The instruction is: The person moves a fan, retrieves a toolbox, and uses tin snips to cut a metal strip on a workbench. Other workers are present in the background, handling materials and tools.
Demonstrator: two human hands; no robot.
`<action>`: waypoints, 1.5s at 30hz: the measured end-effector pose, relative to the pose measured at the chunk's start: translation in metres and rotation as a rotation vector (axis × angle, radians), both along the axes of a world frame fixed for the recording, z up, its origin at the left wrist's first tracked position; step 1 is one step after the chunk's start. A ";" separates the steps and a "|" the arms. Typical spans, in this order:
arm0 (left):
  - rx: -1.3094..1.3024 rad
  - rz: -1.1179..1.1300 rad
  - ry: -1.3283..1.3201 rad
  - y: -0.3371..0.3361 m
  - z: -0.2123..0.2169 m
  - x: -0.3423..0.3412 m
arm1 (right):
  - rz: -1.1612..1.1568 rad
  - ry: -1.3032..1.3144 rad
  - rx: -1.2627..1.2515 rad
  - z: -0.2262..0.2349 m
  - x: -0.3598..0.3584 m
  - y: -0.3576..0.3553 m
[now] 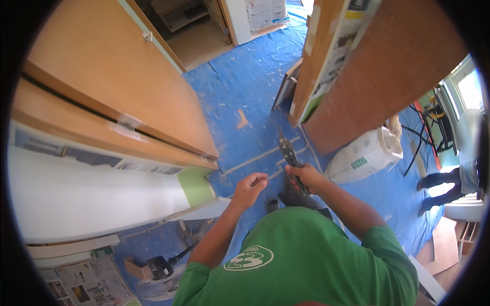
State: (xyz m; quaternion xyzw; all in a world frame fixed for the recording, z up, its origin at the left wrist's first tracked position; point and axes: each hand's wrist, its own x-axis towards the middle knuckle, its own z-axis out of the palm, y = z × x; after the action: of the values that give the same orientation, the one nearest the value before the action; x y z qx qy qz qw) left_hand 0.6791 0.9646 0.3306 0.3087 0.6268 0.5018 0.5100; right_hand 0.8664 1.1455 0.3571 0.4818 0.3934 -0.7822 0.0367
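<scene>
My right hand (305, 176) is wrapped round the handles of a pair of dark metal snips (288, 152). Their narrow jaws point away from me, above the blue floor sheeting (229, 120). To the left of the snips, my left hand (250, 188) is raised with its fingers curled toward the thumb. Whether something small sits in that pinch is too fine to make out. Pale strips (258, 160) run across the sheeting beyond both hands.
Wooden door panels (112, 71) stand at left, and a tall brown board (383, 71) at right. A white sack (360, 155) lies beside that board. Another person (454, 178) stands at far right. A fan (163, 285) is at lower left.
</scene>
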 end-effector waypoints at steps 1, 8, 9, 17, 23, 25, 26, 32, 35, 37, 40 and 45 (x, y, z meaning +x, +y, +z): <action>-0.003 0.010 0.012 0.020 -0.003 -0.010 | 0.016 0.010 0.004 0.000 -0.014 0.022; -0.122 0.184 0.000 0.126 -0.017 -0.084 | 0.165 0.239 -0.139 -0.001 -0.134 0.192; -0.113 0.230 -0.098 0.133 -0.017 -0.093 | 0.176 0.263 -0.164 0.000 -0.151 0.209; -0.070 0.307 -0.141 0.231 -0.053 -0.240 | 0.255 0.466 -0.282 -0.021 -0.291 0.339; -0.034 0.150 -0.086 0.375 -0.047 -0.406 | 0.092 0.609 -0.267 -0.015 -0.400 0.410; -0.005 0.090 -0.086 0.425 -0.027 -0.456 | 0.049 0.648 -0.266 0.002 -0.430 0.435; 0.004 0.040 -0.089 0.447 -0.015 -0.478 | 0.031 0.671 -0.261 0.011 -0.441 0.448; -0.063 -0.136 -0.006 0.549 0.011 -0.573 | -0.151 0.698 -0.192 0.022 -0.488 0.512; -0.058 -0.120 -0.026 0.591 0.000 -0.596 | -0.247 0.695 -0.147 0.013 -0.506 0.557; -0.068 -0.105 -0.040 0.611 -0.011 -0.610 | -0.321 0.714 -0.167 0.005 -0.522 0.592; -0.110 -0.073 0.014 0.642 -0.027 -0.635 | -0.401 0.646 -0.153 -0.008 -0.540 0.663; -0.228 0.001 0.117 0.712 -0.035 -0.667 | -0.442 0.272 0.102 -0.021 -0.553 0.793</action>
State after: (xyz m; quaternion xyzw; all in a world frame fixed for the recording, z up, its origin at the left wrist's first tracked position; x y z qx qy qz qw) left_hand 0.0120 1.6767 0.2954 0.2770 0.7085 0.4089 0.5041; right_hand 0.3134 1.9386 0.3363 0.4477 0.3191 -0.8078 -0.2126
